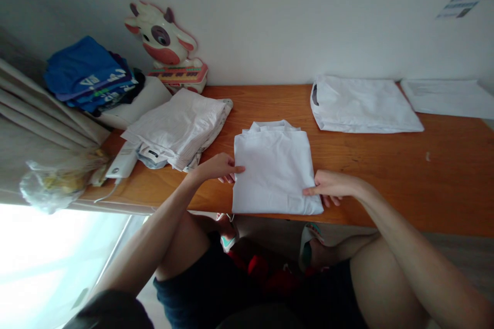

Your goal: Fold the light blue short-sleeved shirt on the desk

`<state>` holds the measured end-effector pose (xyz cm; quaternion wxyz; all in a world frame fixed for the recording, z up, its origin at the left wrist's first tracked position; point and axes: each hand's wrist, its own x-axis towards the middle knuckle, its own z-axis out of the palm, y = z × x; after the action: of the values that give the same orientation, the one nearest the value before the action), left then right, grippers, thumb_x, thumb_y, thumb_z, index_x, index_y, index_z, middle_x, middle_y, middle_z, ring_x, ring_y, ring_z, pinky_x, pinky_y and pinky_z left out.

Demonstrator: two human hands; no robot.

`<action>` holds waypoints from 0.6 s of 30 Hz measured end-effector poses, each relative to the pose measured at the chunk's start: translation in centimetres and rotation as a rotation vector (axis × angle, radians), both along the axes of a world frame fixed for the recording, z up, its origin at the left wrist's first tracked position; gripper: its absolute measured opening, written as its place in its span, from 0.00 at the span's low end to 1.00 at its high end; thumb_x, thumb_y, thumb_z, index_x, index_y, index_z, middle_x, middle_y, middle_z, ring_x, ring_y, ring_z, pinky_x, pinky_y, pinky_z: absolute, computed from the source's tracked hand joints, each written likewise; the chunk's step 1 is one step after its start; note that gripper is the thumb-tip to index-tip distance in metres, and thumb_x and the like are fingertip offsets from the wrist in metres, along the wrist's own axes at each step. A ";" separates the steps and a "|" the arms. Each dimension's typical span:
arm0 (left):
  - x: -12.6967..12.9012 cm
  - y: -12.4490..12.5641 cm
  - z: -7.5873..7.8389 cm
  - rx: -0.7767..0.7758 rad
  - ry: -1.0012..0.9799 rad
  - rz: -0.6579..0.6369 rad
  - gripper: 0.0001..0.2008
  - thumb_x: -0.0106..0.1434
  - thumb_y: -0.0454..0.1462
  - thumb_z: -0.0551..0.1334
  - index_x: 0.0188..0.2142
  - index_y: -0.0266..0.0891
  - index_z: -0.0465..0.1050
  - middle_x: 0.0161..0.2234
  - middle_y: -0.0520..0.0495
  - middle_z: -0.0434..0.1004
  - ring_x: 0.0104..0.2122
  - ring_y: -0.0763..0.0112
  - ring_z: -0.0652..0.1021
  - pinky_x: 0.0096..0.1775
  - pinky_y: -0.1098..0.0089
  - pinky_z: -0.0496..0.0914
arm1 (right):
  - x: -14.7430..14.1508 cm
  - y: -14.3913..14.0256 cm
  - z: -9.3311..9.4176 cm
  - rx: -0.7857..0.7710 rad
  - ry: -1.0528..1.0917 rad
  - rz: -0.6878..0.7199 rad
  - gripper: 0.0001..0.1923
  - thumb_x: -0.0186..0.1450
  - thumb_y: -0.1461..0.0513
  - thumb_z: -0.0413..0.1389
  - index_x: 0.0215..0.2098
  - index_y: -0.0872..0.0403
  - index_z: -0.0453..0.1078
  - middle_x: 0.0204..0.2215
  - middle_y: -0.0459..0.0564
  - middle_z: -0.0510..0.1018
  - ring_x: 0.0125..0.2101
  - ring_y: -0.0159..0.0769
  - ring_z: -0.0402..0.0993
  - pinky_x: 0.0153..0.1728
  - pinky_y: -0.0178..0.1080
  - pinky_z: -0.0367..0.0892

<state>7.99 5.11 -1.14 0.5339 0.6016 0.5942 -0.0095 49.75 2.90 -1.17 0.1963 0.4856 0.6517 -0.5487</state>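
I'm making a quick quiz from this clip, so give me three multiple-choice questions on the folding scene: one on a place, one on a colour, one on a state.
1. Where does the cow-shaped toy keyboard stand?
A. against the wall at the table's far left
B. on the floor
C. on the folded white shirt

2. What colour is the top garment of the stack of folded clothes at far left?
A. red
B. blue
C. yellow

3. How is the folded white shirt between the hands?
A. hanging
B. crumpled
C. folded flat

Answers: 1 A, it leans at the wall. 2 B, blue fabric tops it. 3 C, the left hand and right hand rest at its side edges on the wooden table.
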 end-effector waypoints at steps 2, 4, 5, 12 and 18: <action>0.1 0.1 -0.5 0.140 0.000 -0.001 0.24 0.61 0.58 0.72 0.32 0.39 0.78 0.27 0.42 0.85 0.26 0.60 0.84 0.28 0.67 0.74 | 0.0 0.0 -0.3 0.008 -0.006 0.019 0.37 0.64 0.29 0.60 0.27 0.54 0.74 0.24 0.58 0.83 0.17 0.35 0.73 0.18 0.35 0.59; 0.2 0.1 -1.1 0.313 -0.011 0.009 0.18 0.62 0.51 0.73 0.33 0.41 0.77 0.27 0.46 0.84 0.24 0.65 0.82 0.26 0.69 0.71 | 0.2 0.1 -0.5 0.033 -0.009 0.036 0.38 0.64 0.29 0.60 0.26 0.54 0.72 0.23 0.57 0.83 0.17 0.35 0.73 0.18 0.35 0.60; 0.2 0.2 -1.5 0.392 -0.021 0.043 0.15 0.62 0.49 0.73 0.34 0.41 0.77 0.28 0.47 0.84 0.24 0.66 0.81 0.26 0.70 0.71 | 0.5 0.2 -0.6 0.060 -0.006 0.026 0.38 0.64 0.29 0.60 0.25 0.54 0.72 0.23 0.57 0.83 0.17 0.35 0.74 0.19 0.36 0.61; 0.8 1.7 -3.7 0.363 -0.365 0.433 0.31 0.56 0.46 0.78 0.55 0.39 0.74 0.49 0.37 0.86 0.39 0.56 0.86 0.30 0.65 0.79 | 1.2 2.5 -2.5 0.477 0.240 -0.437 0.29 0.69 0.36 0.61 0.47 0.52 0.72 0.33 0.55 0.85 0.25 0.39 0.80 0.20 0.37 0.70; 2.5 3.0 -4.7 0.427 -0.472 0.547 0.27 0.53 0.43 0.79 0.50 0.36 0.78 0.50 0.37 0.86 0.45 0.55 0.85 0.40 0.63 0.79 | -0.3 4.4 -4.6 0.527 0.471 -0.617 0.21 0.67 0.47 0.67 0.48 0.52 0.73 0.36 0.51 0.85 0.22 0.34 0.72 0.17 0.36 0.64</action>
<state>10.44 8.11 -5.82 0.5014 0.5044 0.5822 0.3940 49.44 7.28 -5.73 -0.2595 0.5522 0.6208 -0.4924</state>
